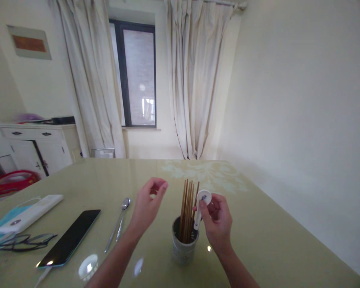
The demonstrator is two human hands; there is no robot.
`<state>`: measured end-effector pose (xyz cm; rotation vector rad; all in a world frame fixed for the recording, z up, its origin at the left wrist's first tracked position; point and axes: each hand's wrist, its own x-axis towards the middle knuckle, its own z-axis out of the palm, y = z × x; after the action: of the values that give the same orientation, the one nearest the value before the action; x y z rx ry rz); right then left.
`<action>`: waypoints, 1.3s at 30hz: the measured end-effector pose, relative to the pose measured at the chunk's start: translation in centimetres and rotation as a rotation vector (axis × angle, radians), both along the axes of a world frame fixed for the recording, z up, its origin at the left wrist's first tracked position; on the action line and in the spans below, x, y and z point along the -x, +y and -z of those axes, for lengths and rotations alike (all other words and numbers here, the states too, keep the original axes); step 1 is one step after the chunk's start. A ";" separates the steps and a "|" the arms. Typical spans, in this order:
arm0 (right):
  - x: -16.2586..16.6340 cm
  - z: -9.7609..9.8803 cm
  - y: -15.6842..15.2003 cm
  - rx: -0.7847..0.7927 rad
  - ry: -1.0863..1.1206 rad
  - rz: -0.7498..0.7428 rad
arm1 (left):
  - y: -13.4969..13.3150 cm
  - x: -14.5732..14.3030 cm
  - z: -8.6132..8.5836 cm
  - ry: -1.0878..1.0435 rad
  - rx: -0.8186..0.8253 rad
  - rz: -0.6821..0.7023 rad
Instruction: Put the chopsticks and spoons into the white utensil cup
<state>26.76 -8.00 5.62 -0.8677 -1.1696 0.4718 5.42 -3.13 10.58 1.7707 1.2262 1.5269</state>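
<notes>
My right hand [219,222] grips a white ceramic spoon [204,195] with a small dark mark, pinched near its bowl. The spoon's bowl is up, and its handle slants down to the right side of the holder's mouth; whether it touches the rim I cannot tell. Several wooden chopsticks [186,212] stand upright in the grey patterned utensil holder [183,253]. Left of the holder, my left hand [148,202] hovers over the table with loosely curved fingers and nothing visible in it. Two metal spoons [125,204] lie on the table beside my left forearm.
A black phone [70,238] with a cable, folded glasses [25,242], a white power strip or similar device [33,212] and a blue cloth-like item [0,224] occupy the table's left side. The glossy table [267,240] runs along the right wall. Curtains and a window stand beyond.
</notes>
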 end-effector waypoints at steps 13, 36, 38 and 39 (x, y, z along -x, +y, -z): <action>-0.5 -1.0 -0.6 -0.066 -0.619 0.054 | 4.1 11.5 10.7 0.977 0.274 -0.656; -1.6 -0.6 0.3 -0.184 -0.702 -0.174 | 4.6 13.4 7.1 0.327 0.296 -0.635; -1.6 -0.2 0.5 -0.175 -0.639 -0.159 | 4.0 13.0 5.4 0.177 0.222 -0.593; -1.6 -0.1 0.6 -0.171 -0.606 -0.149 | 3.6 12.5 4.5 0.089 0.179 -0.551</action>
<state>28.38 -7.41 5.71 -0.7990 -1.8117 0.2236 -7.05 0.46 6.11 1.4654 1.9473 1.5625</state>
